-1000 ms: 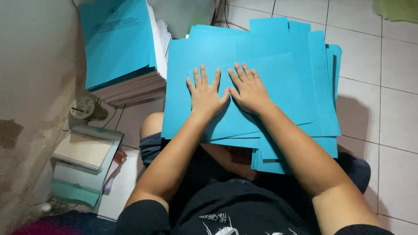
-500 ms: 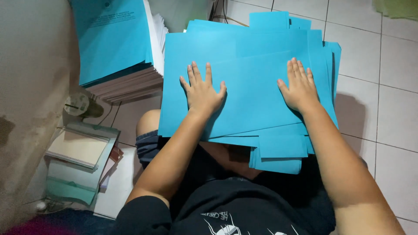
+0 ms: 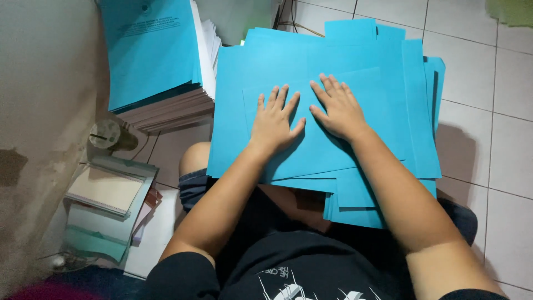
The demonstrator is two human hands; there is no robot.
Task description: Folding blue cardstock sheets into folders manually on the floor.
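Both hands flat on the loose blue sheets (image 3: 333, 55) spread over the lap; left hand (image 3: 275, 123) and right hand (image 3: 337, 111) side by side near the middle of that spread, thumbs almost meeting, fingers splayed and pressed down, nothing gripped, just palms on paper.

Left of the spread and just beside it: a taller stack of booklets (image 3: 161, 72) with a blue cover on top and brownish edges showing below; white page edges nearly touching the spread's left side, so pretty tight over there. Below that stack, a small round fan-looking thing (image 3: 108, 134), hard to make out; further down, a spiral notebook (image 3: 105, 190) lying on some greenish folders (image 3: 91, 241).

Right of the spread, bare tiled floor (image 3: 499, 144), loads of open room that way; far edge of the spread close to a cable (image 3: 300, 26) and wall corner.

Spread's sheets fanned unevenly, corners poking out at top and bottom right; near edge hanging over the knees. Legs mostly hidden under the paper; one knee (image 3: 195, 158) peeking out at the spread's lower left. Count of sheets impossible to tell; booklet stack cut off by the top edge.
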